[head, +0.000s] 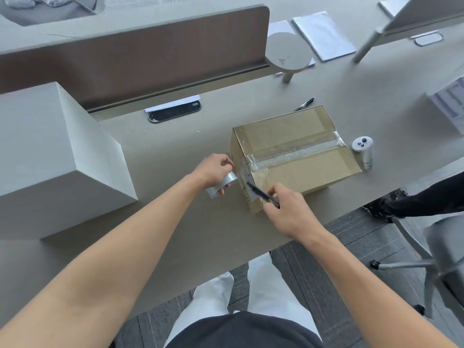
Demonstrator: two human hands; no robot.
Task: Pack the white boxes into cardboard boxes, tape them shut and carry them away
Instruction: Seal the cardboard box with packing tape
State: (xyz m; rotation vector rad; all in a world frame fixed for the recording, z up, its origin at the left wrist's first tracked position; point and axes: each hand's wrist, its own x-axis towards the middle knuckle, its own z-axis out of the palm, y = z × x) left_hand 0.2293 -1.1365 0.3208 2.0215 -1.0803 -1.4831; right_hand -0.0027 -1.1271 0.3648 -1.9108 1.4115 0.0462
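Observation:
A closed cardboard box (298,156) lies on the grey desk (175,222), with clear tape along its top seam and down its near-left end. My left hand (213,169) grips a roll of clear tape (222,187) just left of that end. My right hand (286,209) holds a black pen-like tool (263,194) whose tip touches the box's near-left face, where the tape strip comes down. A large white box (50,151) stands on the desk at the left.
A brown desk divider (138,51) runs along the back. A white controller (364,151) stands right of the cardboard box, a black pen (305,104) lies behind it. Papers (324,33) lie farther back. An office chair (439,259) and another person's leg (426,202) are at the right.

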